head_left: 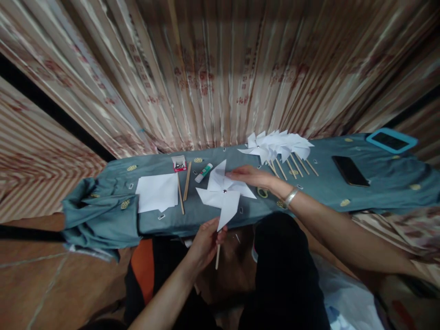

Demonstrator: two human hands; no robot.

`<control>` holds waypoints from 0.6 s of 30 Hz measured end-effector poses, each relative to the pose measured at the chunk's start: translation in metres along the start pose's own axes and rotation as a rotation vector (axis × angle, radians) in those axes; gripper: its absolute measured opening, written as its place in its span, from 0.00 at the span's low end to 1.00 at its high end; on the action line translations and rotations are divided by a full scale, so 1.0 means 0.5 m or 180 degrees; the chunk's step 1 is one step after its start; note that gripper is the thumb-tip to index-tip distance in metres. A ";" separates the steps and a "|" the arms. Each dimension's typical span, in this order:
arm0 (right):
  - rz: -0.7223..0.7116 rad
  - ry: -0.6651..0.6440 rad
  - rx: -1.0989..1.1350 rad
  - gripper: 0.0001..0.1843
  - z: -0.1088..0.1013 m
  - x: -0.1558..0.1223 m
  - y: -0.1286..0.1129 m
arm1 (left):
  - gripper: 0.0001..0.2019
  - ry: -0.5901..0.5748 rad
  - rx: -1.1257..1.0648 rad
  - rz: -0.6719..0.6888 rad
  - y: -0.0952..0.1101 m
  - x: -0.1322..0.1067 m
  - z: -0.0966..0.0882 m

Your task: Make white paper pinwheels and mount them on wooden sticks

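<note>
Closest are the knees (282,270) in black, with the left forearm (173,293) reaching up between them. The left hand (209,240) is closed, its fingers curled round the stick (217,259) of a white paper pinwheel (225,195); the stick's lower end pokes out beneath the fist, and the lowest blade overlaps the hand. The right hand (252,178), with a bracelet (292,196) at its wrist, comes in from the right with fingers fairly straight and close together, the tips against the pinwheel's upper right blade; I cannot tell whether the thumb pinches the paper from behind. The pinwheel is thus between the two hands, above the left and to the left of the right, facing the camera in front of the table's near edge, with a shiny pin (224,191) at its centre. Beyond it a green-labelled glue stick (204,173) lies on the grey-green cloth (326,188); scissors (263,192) lie just below the right hand, partly hidden. To the left are loose sticks (187,181), a stack of paper (157,192) and a small open box (179,164) of pins. Behind the right hand, more pinwheels (283,144) overlap in a row, and farther right lie a phone (350,170) and a blue-framed tablet (392,140).
</note>
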State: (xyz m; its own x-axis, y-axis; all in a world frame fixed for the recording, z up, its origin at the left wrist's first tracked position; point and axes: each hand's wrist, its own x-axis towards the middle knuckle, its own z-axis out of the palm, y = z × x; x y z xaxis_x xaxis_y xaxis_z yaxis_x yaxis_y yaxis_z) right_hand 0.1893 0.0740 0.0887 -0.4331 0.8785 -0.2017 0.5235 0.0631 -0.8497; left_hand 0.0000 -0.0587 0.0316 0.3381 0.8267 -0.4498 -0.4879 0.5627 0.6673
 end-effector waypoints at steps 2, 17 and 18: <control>-0.0102 0.0355 0.0479 0.32 -0.009 0.005 0.008 | 0.14 0.0060 0.0007 0.0118 0.020 0.010 0.003; 0.0010 0.1937 0.1377 0.18 0.113 0.040 0.108 | 0.16 0.0405 -0.0283 0.0904 0.138 0.176 0.000; -0.0010 0.1698 0.1417 0.18 0.126 0.041 0.110 | 0.16 0.0460 -0.0249 0.0913 0.136 0.183 -0.006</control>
State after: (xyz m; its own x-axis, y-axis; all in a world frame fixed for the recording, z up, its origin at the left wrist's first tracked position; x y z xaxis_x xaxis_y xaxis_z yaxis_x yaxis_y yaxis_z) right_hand 0.1632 0.0657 0.0073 0.0455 0.9985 -0.0288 0.1229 -0.0342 -0.9918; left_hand -0.0046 0.0554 0.0341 0.0631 0.9407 -0.3334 -0.6089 0.3010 0.7339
